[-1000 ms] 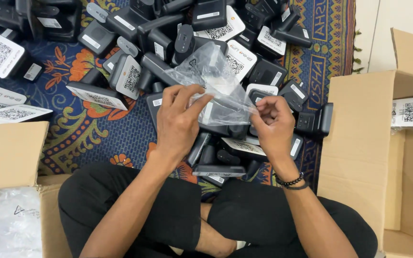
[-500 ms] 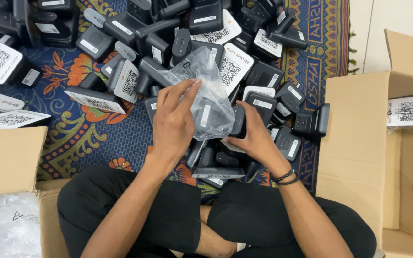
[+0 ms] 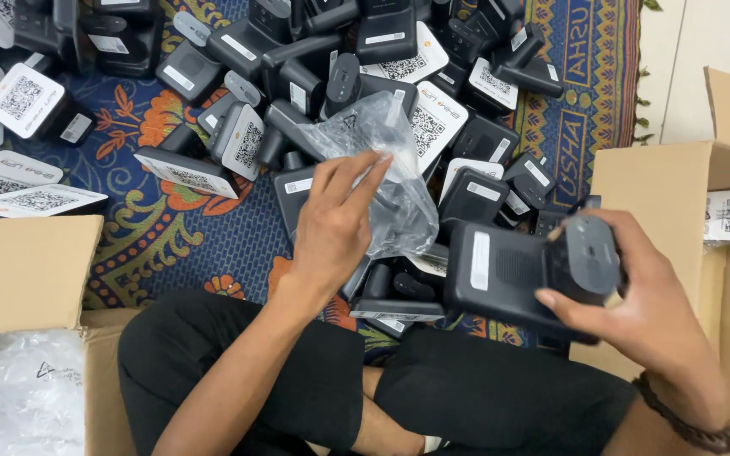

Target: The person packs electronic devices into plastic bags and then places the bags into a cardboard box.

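Patterned blue rug [image 3: 171,245] under me, orange and yellow florals, mostly buried by a heap of dark grey devices [image 3: 331,76] with white code-label plates, some face up, some on their sides. I'm sitting cross-legged at the rug's near edge, black trousers [image 3: 297,380] at bottom of view. My left hand [image 3: 335,228] is on a crumpled clear plastic bag [image 3: 382,169], fingers spread and partly curled, fingertips pinching the bag's film near its upper middle; the bag rests on top of the pile just above my knees and looks empty, though through the creases I can't be sure. My right hand [image 3: 635,295] is closed around a dark grey device [image 3: 517,274], a flat rectangular body with a white label strip and a rounded block at its end; thumb below, fingers wrapped over the rounded end. That device sits off to the right of the bag, clear of it, held above my right knee and in front of the box edge. Open cardboard box [image 3: 661,186] on my right, a white code label on its inner flap. Second cardboard box [image 3: 19,270] on my left, with clear plastic bags [image 3: 10,397] packed in it. Dark bead bracelet [image 3: 686,422] on my right wrist. Bare pale floor [image 3: 678,59] beyond the rug's fringe, top right.
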